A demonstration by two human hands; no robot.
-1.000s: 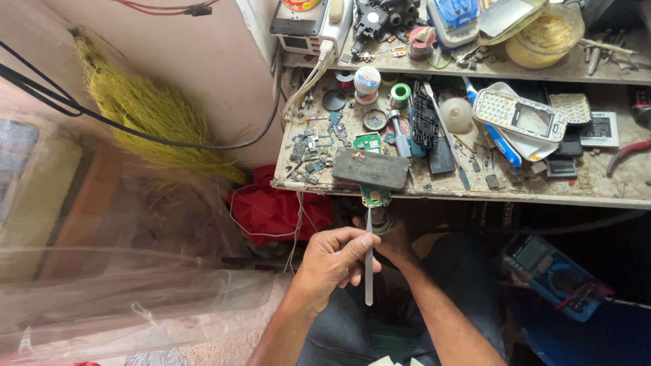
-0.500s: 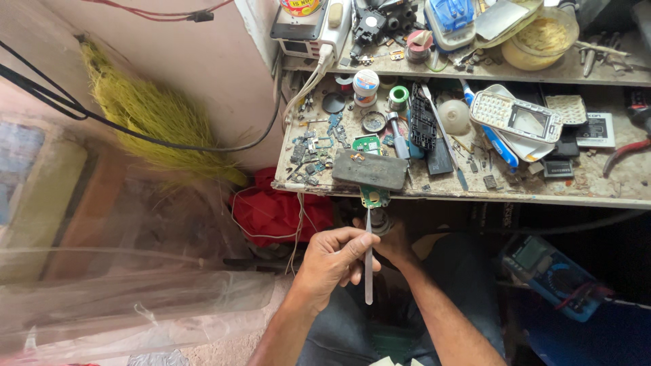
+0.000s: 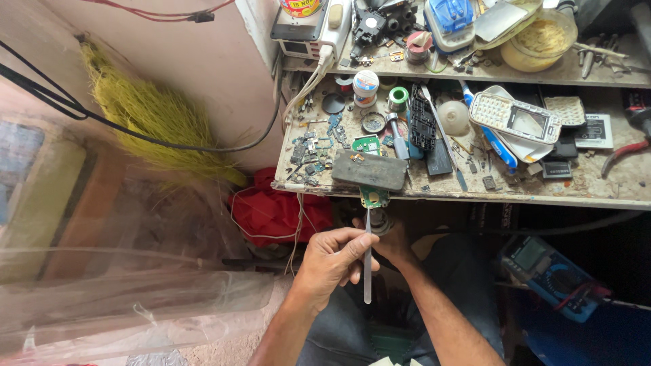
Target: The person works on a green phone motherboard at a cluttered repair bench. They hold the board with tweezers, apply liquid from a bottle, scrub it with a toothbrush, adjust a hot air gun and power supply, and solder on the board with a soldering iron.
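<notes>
My left hand (image 3: 332,261) is closed on a thin metal tweezer-like tool (image 3: 367,274), held upright just below the bench edge. Its tip touches a small green circuit board (image 3: 373,197). My right hand (image 3: 393,238) sits behind the left one, partly hidden, and grips the lower end of that board. Directly above the board, a dark grey rectangular block (image 3: 369,170) lies at the front edge of the workbench (image 3: 542,194).
Phone parts, small boards, tape rolls, a keypad phone (image 3: 515,118) and pliers (image 3: 620,152) crowd the bench. A blue multimeter (image 3: 549,274) lies low on the right. To the left are a red cloth (image 3: 271,210), a yellow broom (image 3: 149,115) and a clear plastic sheet (image 3: 135,291).
Both hands stay in almost the same place with the tool on the board; only the view has shifted slightly.
</notes>
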